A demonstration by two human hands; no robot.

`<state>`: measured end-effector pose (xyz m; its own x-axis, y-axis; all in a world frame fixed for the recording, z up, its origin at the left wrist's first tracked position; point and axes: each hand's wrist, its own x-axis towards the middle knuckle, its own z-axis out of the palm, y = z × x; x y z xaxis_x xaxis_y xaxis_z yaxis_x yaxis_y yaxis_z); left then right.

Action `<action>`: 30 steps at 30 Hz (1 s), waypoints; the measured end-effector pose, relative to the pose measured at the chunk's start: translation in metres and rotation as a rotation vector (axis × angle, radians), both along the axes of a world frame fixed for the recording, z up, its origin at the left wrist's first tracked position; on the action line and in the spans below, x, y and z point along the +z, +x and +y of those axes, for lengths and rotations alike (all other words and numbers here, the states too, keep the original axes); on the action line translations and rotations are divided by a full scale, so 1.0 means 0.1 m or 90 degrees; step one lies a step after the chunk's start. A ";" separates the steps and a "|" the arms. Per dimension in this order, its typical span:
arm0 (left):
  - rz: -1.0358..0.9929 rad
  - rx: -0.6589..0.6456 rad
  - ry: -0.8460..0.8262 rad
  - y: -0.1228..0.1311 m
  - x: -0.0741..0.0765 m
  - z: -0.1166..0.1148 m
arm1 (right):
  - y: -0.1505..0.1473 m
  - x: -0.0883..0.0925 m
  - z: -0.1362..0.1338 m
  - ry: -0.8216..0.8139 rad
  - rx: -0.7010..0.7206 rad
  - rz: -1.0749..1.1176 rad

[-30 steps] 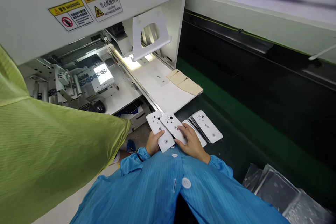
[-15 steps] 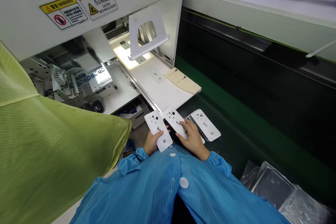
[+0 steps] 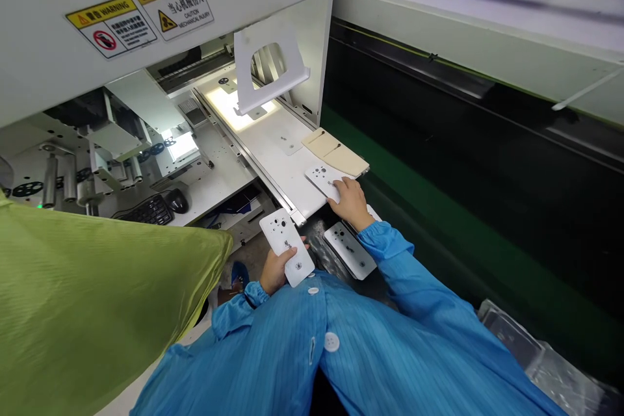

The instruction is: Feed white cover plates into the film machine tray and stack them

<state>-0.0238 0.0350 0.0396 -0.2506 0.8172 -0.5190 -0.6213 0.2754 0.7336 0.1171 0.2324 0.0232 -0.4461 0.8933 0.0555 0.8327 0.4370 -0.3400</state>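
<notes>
A white panel with dark round holes and small markings (image 3: 283, 234) is gripped in my left hand (image 3: 276, 268), thumb on its face. My right hand (image 3: 351, 203) holds a second white panel (image 3: 319, 177) by its near end, over the front right corner of the white machine bed (image 3: 277, 172). Below my right wrist lies a stack of similar panels (image 3: 348, 247), and part of another pile shows behind the wrist. Farther up the bed lies one flat panel (image 3: 288, 142). A cream plate (image 3: 336, 151) sits on the bed's right edge.
Above the lit bed hangs a white bracket (image 3: 273, 94) under the machine housing (image 3: 160, 65). A keyboard (image 3: 146, 211) and mouse (image 3: 176, 200) are at left, beside a yellow-green cloth (image 3: 97, 299). Clear plastic trays (image 3: 517, 338) lie at lower right.
My right hand has moved up and forward from the stack to the bed's corner with a panel in it. My left hand still holds its panel. The view has shifted slightly.
</notes>
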 end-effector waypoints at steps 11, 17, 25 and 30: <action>-0.011 0.026 -0.018 -0.03 0.02 -0.03 | -0.19 0.00 0.19 -0.006 0.012 -0.036; -0.023 0.030 -0.023 -0.04 0.05 -0.02 | -0.23 0.00 0.19 0.004 0.004 -0.068; -0.024 0.028 -0.009 -0.04 0.03 -0.03 | -0.31 -0.02 0.13 0.023 0.008 -0.069; -0.022 0.034 -0.011 -0.04 0.02 -0.04 | -0.35 -0.02 0.11 0.022 0.002 -0.073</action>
